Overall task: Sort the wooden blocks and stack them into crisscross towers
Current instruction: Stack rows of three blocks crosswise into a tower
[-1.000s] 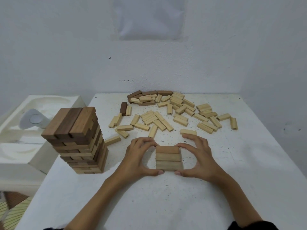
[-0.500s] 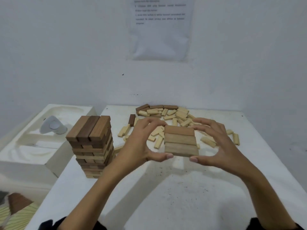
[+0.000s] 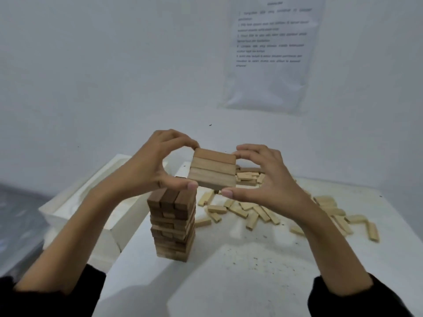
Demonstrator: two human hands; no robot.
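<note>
A row of three light wooden blocks (image 3: 214, 169), pressed side by side, hangs in the air between both hands. My left hand (image 3: 152, 163) grips its left end and my right hand (image 3: 263, 177) grips its right end. The row sits just above and slightly right of a crisscross tower (image 3: 172, 225) of darker and lighter blocks on the white table (image 3: 240, 271). Many loose light blocks (image 3: 256, 212) lie scattered on the table behind and to the right, with a few dark ones at the far back, partly hidden by my hands.
A white moulded foam tray (image 3: 91, 202) stands left of the table, lower than its top. A white wall with a printed sheet (image 3: 272, 53) rises behind. The table's right edge runs close to the loose blocks.
Both hands have lifted the row of three blocks off the table and carried it up and left, to just over the tower. The camera has tilted upward.
</note>
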